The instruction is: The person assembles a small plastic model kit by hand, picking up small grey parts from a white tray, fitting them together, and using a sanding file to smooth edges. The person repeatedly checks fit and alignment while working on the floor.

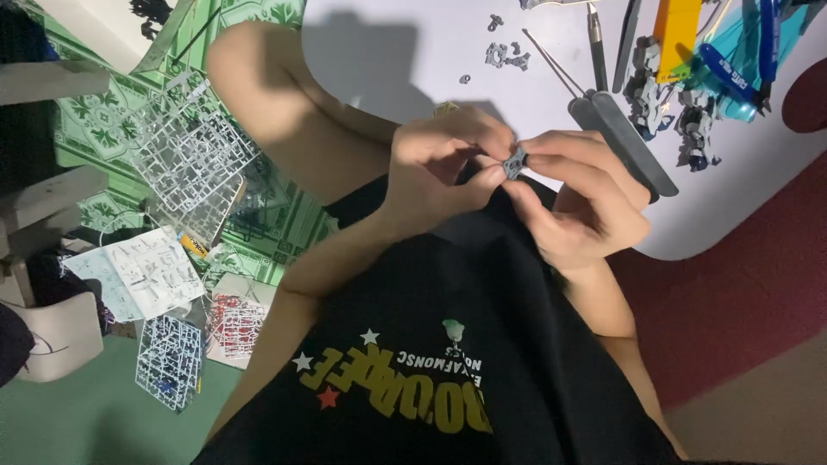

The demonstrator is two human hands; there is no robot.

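- White table (413, 43) lay ahead; sprue frames (194, 164) covered the green floor.
- Left hand (439, 168) and right hand (581, 202) both pinched a small grey part (515, 162) above the lap.
- Judged mid-assembly: loose bits (504, 56) and figure pieces (680, 108) remained unjoined.
- Part's detail too small to read; tools (620, 129) cut off at the top.

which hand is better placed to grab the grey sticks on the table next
Probably right. The right hand is just beside the grey sticks; the left hand is farther away. Both pinch the grey part.
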